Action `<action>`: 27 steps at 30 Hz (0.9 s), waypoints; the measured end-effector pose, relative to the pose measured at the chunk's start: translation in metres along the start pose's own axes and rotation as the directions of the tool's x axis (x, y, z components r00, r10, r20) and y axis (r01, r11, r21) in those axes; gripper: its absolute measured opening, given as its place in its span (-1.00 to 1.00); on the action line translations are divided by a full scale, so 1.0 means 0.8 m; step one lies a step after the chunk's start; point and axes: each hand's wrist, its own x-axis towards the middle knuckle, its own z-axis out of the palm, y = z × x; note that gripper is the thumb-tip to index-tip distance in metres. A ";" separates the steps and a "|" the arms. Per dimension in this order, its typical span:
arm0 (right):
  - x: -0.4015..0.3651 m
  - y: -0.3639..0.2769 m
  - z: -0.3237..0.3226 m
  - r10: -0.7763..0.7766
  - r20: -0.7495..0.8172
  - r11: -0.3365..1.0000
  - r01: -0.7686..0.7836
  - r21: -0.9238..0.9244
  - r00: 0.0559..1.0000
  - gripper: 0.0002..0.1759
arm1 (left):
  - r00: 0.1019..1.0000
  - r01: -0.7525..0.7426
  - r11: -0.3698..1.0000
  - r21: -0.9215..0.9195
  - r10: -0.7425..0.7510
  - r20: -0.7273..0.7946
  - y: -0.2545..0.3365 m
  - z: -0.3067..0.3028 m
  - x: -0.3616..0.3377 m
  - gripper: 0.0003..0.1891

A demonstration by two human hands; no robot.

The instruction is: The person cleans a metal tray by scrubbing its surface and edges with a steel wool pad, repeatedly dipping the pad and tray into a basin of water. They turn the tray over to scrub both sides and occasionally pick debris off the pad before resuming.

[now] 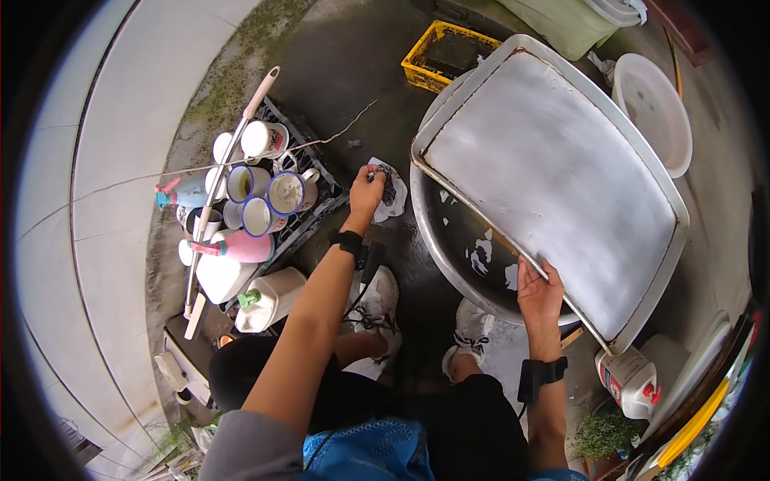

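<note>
My right hand (540, 298) grips the near rim of a large metal tray (553, 176), thumb and fingers closed on the edge. The tray rests tilted over a round metal basin (437, 268) that holds dark water with pale patches on it. My left hand (366, 195) is off to the left of the basin, with its fingers curled on a dark, wiry clump that looks like steel wool (389, 191). Under the clump lies a crumpled white wrapper or bag (395, 210) on the ground.
Left, a black crate (309, 220) carries enamel mugs (286, 192), spray bottles (241, 247) and a long-handled pole (220, 180). A white jug (269, 301) stands below. Beyond are a yellow crate (413, 68) and a white basin (654, 112). Another jug (630, 381) stands lower right.
</note>
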 end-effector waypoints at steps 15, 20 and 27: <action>0.006 0.002 0.002 0.054 -0.091 0.995 -0.061 -0.078 0.994 -0.52 | 0.986 0.050 0.886 0.462 0.028 -0.161 0.002 0.035 0.159 -0.57; 0.005 0.001 0.001 0.057 -0.093 0.987 -0.070 -0.146 0.994 -0.55 | 0.989 0.117 0.848 0.516 -0.055 -0.134 0.012 0.038 0.170 -0.64; -0.002 0.005 0.011 0.079 -0.056 0.986 -0.086 -0.143 0.995 -0.33 | 0.995 0.054 0.786 0.616 0.012 -0.102 0.032 0.031 0.160 -0.65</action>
